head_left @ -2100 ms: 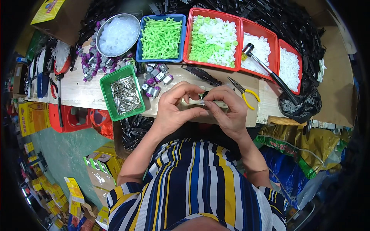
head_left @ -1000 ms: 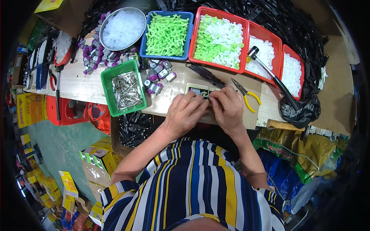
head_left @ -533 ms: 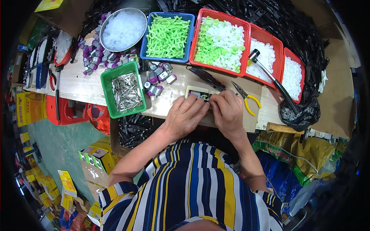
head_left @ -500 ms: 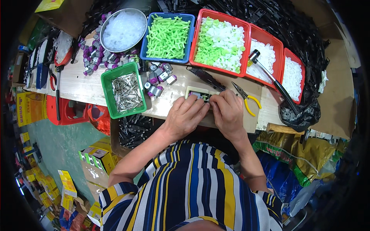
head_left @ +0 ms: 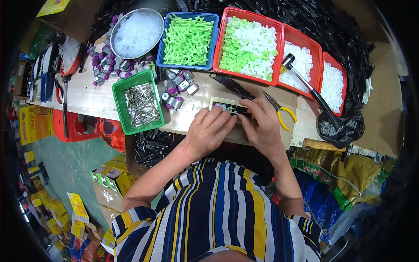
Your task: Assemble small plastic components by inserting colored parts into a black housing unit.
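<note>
Both hands at a small cream tray on the worktop (head_left: 190,118).
Tray (head_left: 211,103), holding a black part (head_left: 242,109), lies at the fingertips. Left hand (head_left: 209,129): fingers bent together at its near edge; grip cannot be determined. Right hand (head_left: 266,127): thumb and forefinger parted, just beside yellow-handled pliers (head_left: 286,117).

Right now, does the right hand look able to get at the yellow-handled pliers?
Probably yes: the pliers lie just beside the right hand, with nothing apparent between them, though that hand is busy at the cream-rimmed holder.
</note>
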A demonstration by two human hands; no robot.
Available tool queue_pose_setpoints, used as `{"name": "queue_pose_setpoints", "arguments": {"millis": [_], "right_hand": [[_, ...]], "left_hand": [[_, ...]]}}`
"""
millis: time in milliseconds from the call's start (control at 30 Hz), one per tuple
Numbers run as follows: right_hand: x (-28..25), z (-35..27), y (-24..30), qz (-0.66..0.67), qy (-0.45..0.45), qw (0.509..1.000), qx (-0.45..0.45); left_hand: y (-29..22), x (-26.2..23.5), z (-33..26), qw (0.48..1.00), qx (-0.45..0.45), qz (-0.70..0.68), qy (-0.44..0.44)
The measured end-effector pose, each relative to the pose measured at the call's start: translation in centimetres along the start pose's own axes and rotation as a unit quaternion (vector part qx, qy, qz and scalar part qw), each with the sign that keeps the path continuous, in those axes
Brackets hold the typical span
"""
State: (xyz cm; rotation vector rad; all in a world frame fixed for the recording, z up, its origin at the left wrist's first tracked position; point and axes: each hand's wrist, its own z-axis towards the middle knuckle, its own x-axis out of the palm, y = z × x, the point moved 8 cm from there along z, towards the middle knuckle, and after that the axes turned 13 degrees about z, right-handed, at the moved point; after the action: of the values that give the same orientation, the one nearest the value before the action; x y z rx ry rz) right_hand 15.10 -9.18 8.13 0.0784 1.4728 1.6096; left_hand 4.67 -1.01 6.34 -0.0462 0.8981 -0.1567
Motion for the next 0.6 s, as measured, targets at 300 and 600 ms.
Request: {"name": "queue_pose_setpoints", "arguments": {"millis": [300, 600], "right_hand": [[0.6, -0.1, 0.5, -0.069, 0.051, 0.995, -0.052], [0.6, 0.1, 0.7, -0.086, 0.062, 0.993, -0.061]], "left_hand": [[0.1, 0.0, -0.2, 1.000, 0.007, -0.009, 0.006], [0.0, 0.1, -0.2, 0.999, 0.026, -0.003, 0.026]]}}
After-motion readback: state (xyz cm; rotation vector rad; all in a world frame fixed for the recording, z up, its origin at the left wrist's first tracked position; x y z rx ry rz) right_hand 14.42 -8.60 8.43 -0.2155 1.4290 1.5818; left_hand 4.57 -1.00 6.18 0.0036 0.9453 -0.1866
